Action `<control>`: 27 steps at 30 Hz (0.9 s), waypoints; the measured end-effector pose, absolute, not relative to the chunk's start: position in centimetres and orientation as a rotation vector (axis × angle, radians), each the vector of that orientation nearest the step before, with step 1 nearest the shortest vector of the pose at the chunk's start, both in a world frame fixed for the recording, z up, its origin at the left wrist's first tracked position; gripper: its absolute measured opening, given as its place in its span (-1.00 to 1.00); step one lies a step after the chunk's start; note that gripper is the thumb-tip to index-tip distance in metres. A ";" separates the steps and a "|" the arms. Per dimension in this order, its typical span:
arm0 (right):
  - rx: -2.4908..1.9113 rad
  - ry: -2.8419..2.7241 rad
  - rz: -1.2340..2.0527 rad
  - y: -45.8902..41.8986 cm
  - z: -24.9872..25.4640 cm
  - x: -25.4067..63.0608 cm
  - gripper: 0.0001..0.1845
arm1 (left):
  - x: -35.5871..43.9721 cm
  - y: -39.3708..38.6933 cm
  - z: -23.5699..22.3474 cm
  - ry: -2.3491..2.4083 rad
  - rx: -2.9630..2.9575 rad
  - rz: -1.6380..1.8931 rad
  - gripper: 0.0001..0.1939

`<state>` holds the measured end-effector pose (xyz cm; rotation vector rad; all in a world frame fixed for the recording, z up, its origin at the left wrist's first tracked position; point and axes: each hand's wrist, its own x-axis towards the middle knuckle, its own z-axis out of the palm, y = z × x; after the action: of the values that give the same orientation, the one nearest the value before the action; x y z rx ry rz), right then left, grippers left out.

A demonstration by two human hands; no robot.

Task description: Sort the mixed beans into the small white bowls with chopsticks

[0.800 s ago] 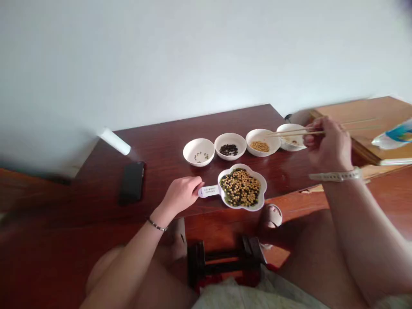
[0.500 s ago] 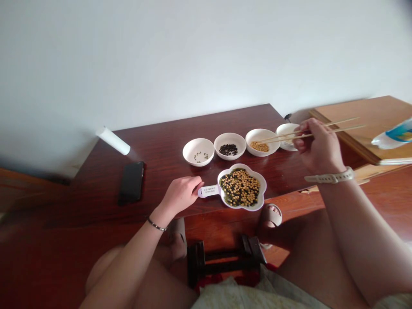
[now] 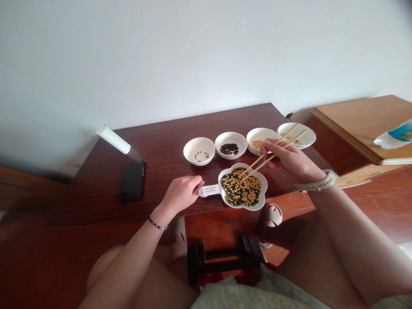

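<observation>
A white flower-shaped dish (image 3: 263, 182) full of mixed yellow, black and green beans sits at the near edge of a dark wooden table (image 3: 161, 159). My left hand (image 3: 182, 193) rests curled against the dish's handle (image 3: 209, 190), fingers touching it. My right hand (image 3: 288, 159) grips a pair of wooden chopsticks (image 3: 270, 156), whose tips reach down into the beans. Behind the dish stands a row of small white bowls: one with a few green beans (image 3: 198, 151), one with black beans (image 3: 230, 144), one with yellow beans (image 3: 257, 139) and a shallow one (image 3: 304, 138) at the right.
A black phone (image 3: 131, 181) and a white cylinder (image 3: 113, 139) lie on the table's left side. A lighter wooden surface (image 3: 367, 124) with a blue-white packet (image 3: 394, 136) stands at right. Below the table are a small dark stool (image 3: 222, 257), my knees and sandalled feet.
My right hand has swung the chopsticks from above the far-right bowl leftward and down; their tips are now in the flower-shaped dish. My left hand has stayed at the handle.
</observation>
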<state>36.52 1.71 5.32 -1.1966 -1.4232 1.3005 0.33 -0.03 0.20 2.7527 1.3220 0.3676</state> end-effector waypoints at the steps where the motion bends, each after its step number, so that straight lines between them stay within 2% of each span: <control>1: -1.207 -1.430 1.283 1.7 5.3 36.5 -0.58 | 0.3 0.0 0.2 1.323 2.756 0.365 -0.76; 27: -1.174 -1.430 1.253 1.9 4.8 36.8 -0.59 | 0.3 -0.1 0.2 1.328 2.750 0.368 -0.73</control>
<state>36.81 1.92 4.84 -1.1744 -1.4300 1.2529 0.35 -0.06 0.17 2.7503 1.3282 0.3678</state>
